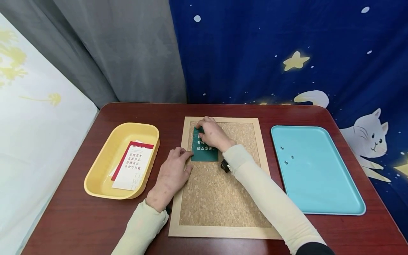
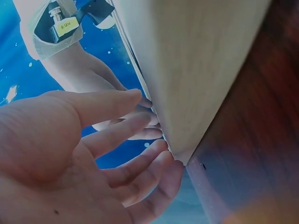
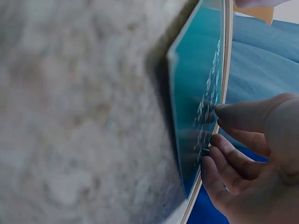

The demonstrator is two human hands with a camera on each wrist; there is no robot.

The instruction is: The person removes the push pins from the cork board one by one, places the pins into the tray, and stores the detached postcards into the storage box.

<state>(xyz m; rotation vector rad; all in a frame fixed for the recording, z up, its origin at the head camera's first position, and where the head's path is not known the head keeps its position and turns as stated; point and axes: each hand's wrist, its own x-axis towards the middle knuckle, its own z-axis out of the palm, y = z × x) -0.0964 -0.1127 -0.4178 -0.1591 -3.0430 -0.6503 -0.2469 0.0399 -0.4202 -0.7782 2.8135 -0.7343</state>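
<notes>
A dark green card [image 1: 204,154] with white characters lies at the upper left of a framed cork board [image 1: 223,198]. My right hand [image 1: 215,134] is over the card's top, fingers bent with their tips at its surface. In the right wrist view, a small shiny pin [image 3: 206,150] shows among the fingertips; the fingers partly hide it. That view also shows the card's near corner lifted off the cork. My left hand [image 1: 173,170] lies across the board's left frame, fingers loosely extended, a fingertip right at the card's lower left edge.
To the left is a yellow basket [image 1: 98,173] holding several cards, with a white card [image 1: 134,166] over a red one. A light blue tray [image 1: 322,177] on the right carries three small silver pins [image 1: 292,157]. Curtains hang behind the dark red table [image 1: 73,219].
</notes>
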